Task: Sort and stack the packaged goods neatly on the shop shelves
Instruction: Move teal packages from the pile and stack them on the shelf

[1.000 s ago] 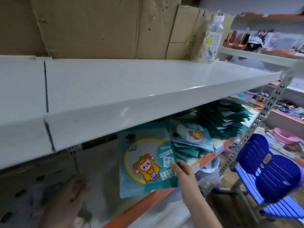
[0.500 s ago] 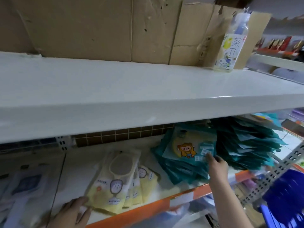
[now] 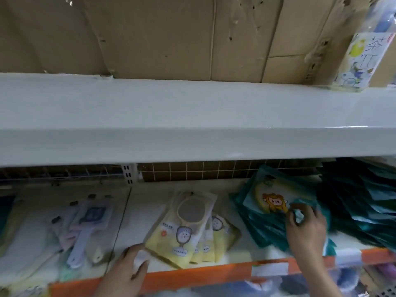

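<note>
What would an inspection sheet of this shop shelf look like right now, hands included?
Surface: lower shelf, white, orange front edge.
Job's things: teal packets stacked at right, cartoon-print one on top; yellow packets fanned in the middle.
Clutter: pastel brushes in clear bags at left, blurred.
Hands: right hand on the top teal packet, thumb curled on its corner; left hand holds a yellow packet's corner.
Cables: nothing seen.
Surroundings: bare upper shelf, cardboard behind it, a bottle at right.
</note>
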